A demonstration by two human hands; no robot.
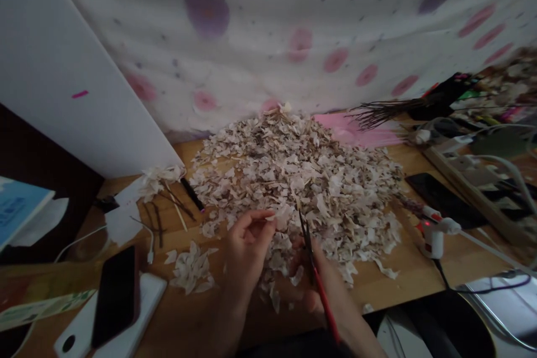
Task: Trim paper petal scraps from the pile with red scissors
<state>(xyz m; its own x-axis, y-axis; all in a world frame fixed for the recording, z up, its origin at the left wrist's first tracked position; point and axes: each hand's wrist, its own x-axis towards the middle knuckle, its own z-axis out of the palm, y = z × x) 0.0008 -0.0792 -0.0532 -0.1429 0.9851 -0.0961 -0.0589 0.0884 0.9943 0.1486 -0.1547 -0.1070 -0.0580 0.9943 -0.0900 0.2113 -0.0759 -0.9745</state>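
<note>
The left hand [247,251] pinched a papery flake [277,215] between thumb and fingertips. The right hand [323,296] closed around red-handled scissors [316,285], blades up, over a heap of pale flakes [319,190] spreading from the tabletop's [390,285] far edge. A power strip [461,179] and white glue gun [434,232] lay at right; spotted cloth [260,28] hung behind.

Left hand [247,251] pinching one pale papery flake [273,215] between the fingers [260,219]; right hand [323,302] closed around red-handled scissors [322,296], with the blades [305,238] just beside that flake; underneath, on the wooden worktop [405,274], a large heap of similar flakes [302,179]; further right, a white glue gun [434,238].
</note>
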